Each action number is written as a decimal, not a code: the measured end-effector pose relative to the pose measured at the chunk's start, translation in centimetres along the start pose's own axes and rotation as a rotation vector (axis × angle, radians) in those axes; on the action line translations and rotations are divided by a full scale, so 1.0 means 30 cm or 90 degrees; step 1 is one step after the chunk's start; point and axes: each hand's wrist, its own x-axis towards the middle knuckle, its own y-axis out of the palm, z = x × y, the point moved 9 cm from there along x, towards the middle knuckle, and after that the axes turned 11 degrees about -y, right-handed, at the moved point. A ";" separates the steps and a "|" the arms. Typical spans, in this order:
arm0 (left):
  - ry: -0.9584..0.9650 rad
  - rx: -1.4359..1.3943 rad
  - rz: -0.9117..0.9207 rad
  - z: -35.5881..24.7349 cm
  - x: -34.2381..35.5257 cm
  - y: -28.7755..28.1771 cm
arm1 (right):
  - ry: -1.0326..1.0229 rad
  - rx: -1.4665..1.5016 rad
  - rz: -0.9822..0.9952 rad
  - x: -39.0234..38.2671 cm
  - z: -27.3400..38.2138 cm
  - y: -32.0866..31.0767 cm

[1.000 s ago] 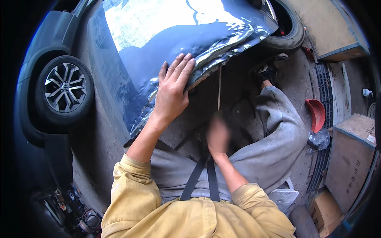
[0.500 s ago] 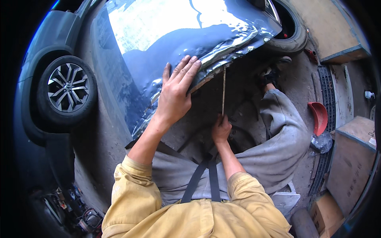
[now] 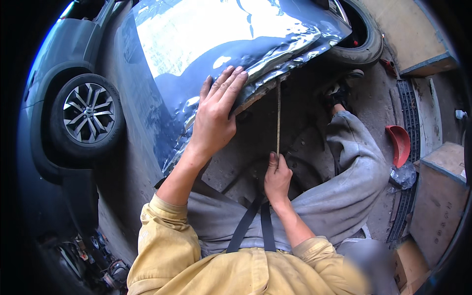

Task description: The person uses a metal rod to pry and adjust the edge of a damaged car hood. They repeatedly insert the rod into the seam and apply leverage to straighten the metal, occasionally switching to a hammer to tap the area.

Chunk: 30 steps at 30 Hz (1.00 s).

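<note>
A dented blue-grey car panel (image 3: 182,93), perhaps a door, lies in front of me with its crumpled edge toward me. My left hand (image 3: 215,115) rests on the panel near that edge, fingers stretched out over the painted surface. Lower and to the right, my right hand (image 3: 278,179) is wrapped round the near end of a thin metal rod (image 3: 279,123), thumb along it. The rod's far end meets the underside of the crumpled edge; its tip is hidden there.
A parked dark car (image 3: 64,59) with an alloy wheel (image 3: 88,113) stands at left. A loose tire (image 3: 366,51) lies at far right. A red curved piece (image 3: 399,145), wooden boxes (image 3: 440,206) and a cardboard box (image 3: 410,265) line the right side.
My right hand has drawn slightly nearer to me, and more of the rod shows. My left hand keeps about the same place on the panel.
</note>
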 end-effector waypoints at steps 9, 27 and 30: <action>0.016 -0.023 0.004 0.001 -0.004 -0.005 | 0.045 0.018 0.042 -0.019 0.039 -0.038; 0.016 -0.018 -0.012 0.015 -0.006 0.008 | 0.087 0.060 0.128 -0.088 0.120 -0.113; 0.015 -0.019 -0.014 0.016 -0.005 0.012 | 0.045 0.040 0.100 -0.056 0.114 -0.089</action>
